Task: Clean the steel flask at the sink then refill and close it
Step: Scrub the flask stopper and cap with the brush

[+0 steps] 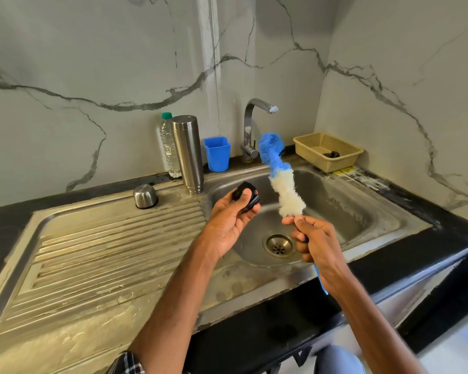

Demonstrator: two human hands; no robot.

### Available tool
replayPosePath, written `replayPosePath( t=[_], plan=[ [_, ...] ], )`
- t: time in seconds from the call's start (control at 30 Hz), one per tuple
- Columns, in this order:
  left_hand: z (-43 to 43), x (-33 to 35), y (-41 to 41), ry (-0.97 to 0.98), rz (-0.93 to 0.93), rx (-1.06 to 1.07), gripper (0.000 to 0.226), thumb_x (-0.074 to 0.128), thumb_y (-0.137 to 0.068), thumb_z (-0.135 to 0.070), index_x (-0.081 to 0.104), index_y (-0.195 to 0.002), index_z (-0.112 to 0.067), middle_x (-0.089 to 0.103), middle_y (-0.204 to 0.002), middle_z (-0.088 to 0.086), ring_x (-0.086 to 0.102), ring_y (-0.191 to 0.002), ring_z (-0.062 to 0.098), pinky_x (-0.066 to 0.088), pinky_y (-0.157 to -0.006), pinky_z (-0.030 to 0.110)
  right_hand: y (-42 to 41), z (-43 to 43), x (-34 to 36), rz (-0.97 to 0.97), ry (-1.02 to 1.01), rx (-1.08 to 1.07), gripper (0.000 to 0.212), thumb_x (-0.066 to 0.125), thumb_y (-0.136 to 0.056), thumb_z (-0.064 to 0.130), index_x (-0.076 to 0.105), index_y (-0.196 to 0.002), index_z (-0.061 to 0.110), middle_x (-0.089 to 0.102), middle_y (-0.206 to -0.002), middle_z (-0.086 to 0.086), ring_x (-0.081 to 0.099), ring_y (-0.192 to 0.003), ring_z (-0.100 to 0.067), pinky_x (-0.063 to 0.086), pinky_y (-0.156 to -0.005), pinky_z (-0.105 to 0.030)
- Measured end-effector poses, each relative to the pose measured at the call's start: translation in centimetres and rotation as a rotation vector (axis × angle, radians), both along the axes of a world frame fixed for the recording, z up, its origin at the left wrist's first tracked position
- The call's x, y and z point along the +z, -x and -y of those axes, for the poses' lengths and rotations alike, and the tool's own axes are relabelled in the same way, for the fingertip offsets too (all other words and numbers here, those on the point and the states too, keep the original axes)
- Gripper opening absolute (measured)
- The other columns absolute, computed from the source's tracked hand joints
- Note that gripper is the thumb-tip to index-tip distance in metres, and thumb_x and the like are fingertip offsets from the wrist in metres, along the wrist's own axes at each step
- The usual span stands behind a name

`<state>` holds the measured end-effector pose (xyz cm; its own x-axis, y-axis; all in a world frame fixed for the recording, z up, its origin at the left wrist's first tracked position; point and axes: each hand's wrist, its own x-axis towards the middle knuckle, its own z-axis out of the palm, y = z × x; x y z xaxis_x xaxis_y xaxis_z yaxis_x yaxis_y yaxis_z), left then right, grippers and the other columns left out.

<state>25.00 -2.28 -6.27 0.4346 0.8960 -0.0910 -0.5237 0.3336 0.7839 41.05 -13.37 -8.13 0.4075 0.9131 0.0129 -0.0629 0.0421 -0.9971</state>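
Observation:
The steel flask stands upside down at the back of the draining board, beside the sink basin. Its steel cup lid sits mouth down further left on the board. Over the basin's left side my left hand grips the black inner stopper. My right hand holds a bottle brush by its blue handle. The brush's white and blue bristles point up toward the tap. No water runs from the tap.
A plastic water bottle stands behind the flask. A blue plastic cup sits left of the tap. A beige basket rests at the back right corner. The ribbed draining board lies left of the drain.

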Motion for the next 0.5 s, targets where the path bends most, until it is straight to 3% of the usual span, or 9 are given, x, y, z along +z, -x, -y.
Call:
replayPosePath(
  t=[0.13, 0.27, 0.37, 0.5],
  plan=[
    [-0.1, -0.4, 0.0, -0.096, -0.112, 0.001, 0.038, 0.067, -0.093, -0.004, 0.059, -0.13, -0.001, 0.069, -0.124, 0.02, 0.069, -0.092, 0.023, 0.06, -0.075, 0.023, 0.1, 0.2, -0.2, 0.058, -0.045, -0.032, 0.032, 0.048, -0.106, 0.032, 0.075, -0.101, 0.016, 0.038, -0.06, 0.003, 0.029, -0.049, -0.006, 0.023, -0.043, -0.021],
    [0.1, -0.3, 0.0, -0.123, -0.143, 0.015, 0.029, 0.068, -0.094, -0.008, 0.066, -0.121, 0.003, 0.073, -0.117, 0.017, 0.07, -0.083, 0.015, 0.059, -0.072, 0.019, -0.4, 0.6, 0.4, 0.117, -0.181, -0.022, 0.021, 0.05, -0.105, 0.019, 0.068, -0.104, 0.008, 0.059, -0.066, -0.002, 0.043, -0.054, -0.009, 0.036, -0.047, -0.019],
    [0.1, -0.3, 0.1, -0.114, -0.112, 0.015, 0.034, 0.068, -0.095, -0.011, 0.064, -0.126, 0.003, 0.072, -0.121, 0.017, 0.071, -0.086, 0.013, 0.058, -0.073, 0.018, -1.5, 0.7, 0.8, 0.18, -0.17, -0.012, 0.019, 0.049, -0.103, 0.006, 0.065, -0.114, 0.009, 0.075, -0.09, -0.009, 0.047, -0.064, -0.013, 0.041, -0.052, -0.021],
    [-0.1, -0.7, -0.1, -0.085, -0.1, 0.029, 0.037, 0.069, -0.094, -0.011, 0.064, -0.128, 0.001, 0.072, -0.121, 0.017, 0.072, -0.092, 0.016, 0.058, -0.075, 0.018, -2.7, 1.3, 1.0, 0.205, -0.017, -0.061, 0.017, 0.055, -0.093, 0.003, 0.068, -0.083, 0.004, 0.067, -0.078, -0.002, 0.044, -0.059, -0.005, 0.034, -0.049, -0.013]
  ],
)
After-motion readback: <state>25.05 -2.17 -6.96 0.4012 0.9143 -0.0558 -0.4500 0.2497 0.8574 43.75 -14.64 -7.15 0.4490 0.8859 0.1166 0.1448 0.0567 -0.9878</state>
